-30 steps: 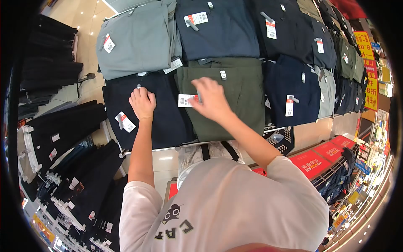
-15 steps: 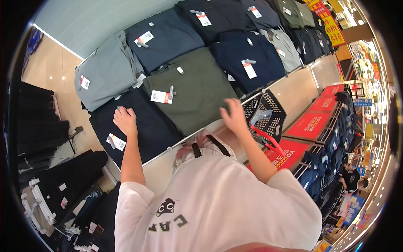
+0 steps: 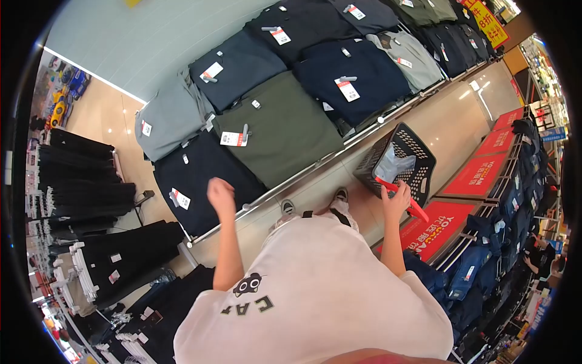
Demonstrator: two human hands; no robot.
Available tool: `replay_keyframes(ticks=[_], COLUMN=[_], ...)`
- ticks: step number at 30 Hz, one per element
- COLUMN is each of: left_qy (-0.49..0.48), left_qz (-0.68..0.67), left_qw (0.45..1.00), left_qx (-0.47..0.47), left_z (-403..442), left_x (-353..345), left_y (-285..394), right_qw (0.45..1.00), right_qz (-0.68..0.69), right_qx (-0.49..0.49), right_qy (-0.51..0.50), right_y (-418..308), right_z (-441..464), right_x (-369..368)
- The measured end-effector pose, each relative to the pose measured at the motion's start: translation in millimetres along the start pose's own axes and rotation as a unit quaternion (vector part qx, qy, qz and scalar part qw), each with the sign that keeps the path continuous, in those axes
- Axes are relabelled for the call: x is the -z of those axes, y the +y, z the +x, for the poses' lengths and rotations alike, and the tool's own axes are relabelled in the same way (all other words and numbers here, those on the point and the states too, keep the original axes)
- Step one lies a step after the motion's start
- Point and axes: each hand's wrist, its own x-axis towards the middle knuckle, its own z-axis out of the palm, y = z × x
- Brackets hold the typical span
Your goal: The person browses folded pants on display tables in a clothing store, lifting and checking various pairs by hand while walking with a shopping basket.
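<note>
My right hand (image 3: pixel 396 197) is closed round the red handle (image 3: pixel 412 207) of a black shopping basket (image 3: pixel 419 164), which has a clear plastic bag (image 3: pixel 395 164) inside. Over the near edge of the folded black trousers (image 3: pixel 203 176) is my left hand (image 3: pixel 220 195), its fingers curled and blurred; what they hold, if anything, is hidden. Folded olive trousers (image 3: pixel 282 133) with a white and red tag (image 3: pixel 234 139) lie beside the black ones. Grey trousers (image 3: pixel 170 115) are behind these.
More folded trousers (image 3: pixel 351 76) run along the display to the upper right. Dark garments hang on racks (image 3: pixel 88 176) at the left. Red sign boards (image 3: pixel 439 227) and a rack of jeans (image 3: pixel 470 273) stand at the right. A person (image 3: pixel 539 258) is at the far right.
My right hand has moved right and down from beside the olive trousers to the basket handle and closed on it. My left hand has come off the black trousers, towards me.
</note>
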Motion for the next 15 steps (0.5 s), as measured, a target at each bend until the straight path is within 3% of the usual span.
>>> replay_keyframes(ticks=[2,3,4,7,9,11,15], left_qy=[-0.059,-0.098,-0.185,-0.229,-0.395,-0.384,-0.297], left_qz=[-0.058,0.036,0.07,0.07,0.231,0.254,0.273], left_qw=[0.996,0.993,0.98,0.969,0.888,0.888,0.914], left_qx=[0.033,0.047,-0.004,-0.059,0.032,0.011,-0.039], left_z=[-47,-74,-96,-139,-143,-140,-132], left_x=[-46,-69,-88,-151,-176,-196,-214], left_y=[-41,-47,-60,-32,-3,-10,-2], right_qw=[0.998,0.993,0.985,0.99,0.989,0.992,0.993], right_qz=[-0.039,-0.084,-0.126,-0.099,-0.107,-0.087,-0.075], right_qx=[0.006,0.013,0.042,0.05,0.074,0.044,0.076], right_qy=[-0.042,-0.084,-0.113,-0.082,-0.065,-0.079,-0.06], right_y=[34,50,56,70,74,80,97], right_z=[8,12,20,32,43,63,104], right_x=[-18,-25,-20,-27,-32,-36,-42])
